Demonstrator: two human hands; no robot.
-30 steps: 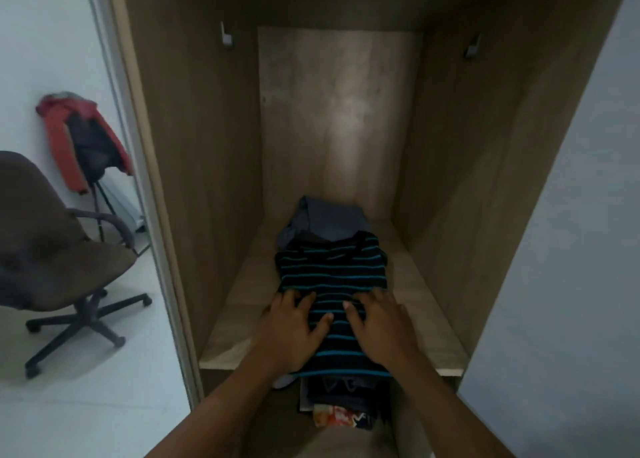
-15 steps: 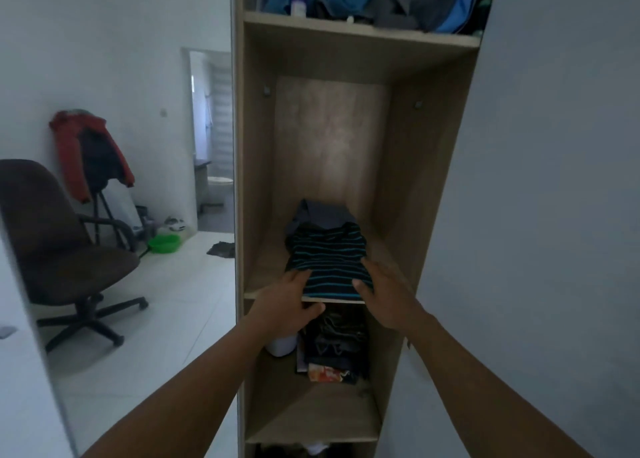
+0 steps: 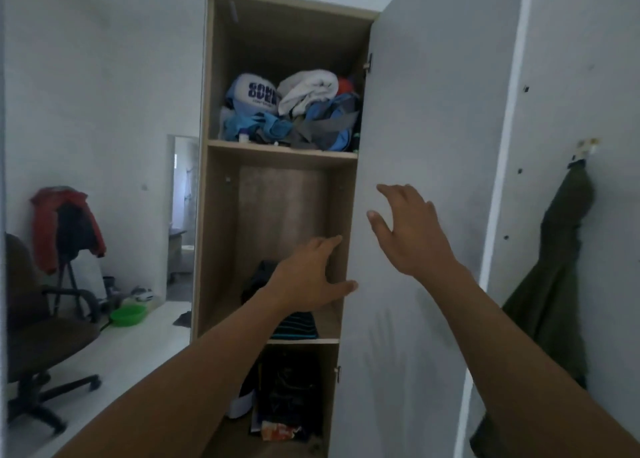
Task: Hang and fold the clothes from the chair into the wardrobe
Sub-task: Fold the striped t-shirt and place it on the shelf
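Left hand (image 3: 311, 274) and right hand (image 3: 412, 232) hover empty, fingers loosely spread, by the grey wardrobe door (image 3: 426, 118), striped shirt (image 3: 298, 326) on the wooden shelf (image 3: 328, 320), office chair (image 3: 41, 336) off left.

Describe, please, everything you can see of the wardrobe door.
The wardrobe door is a flat, pale grey, matte panel, standing open right of the shelves, with small metal hinges on its left edge. The right hand, fingers spread, is in front of its face; contact is unclear. The thumb of the left hand overlaps its hinged edge. A faint hand shadow falls lower down.
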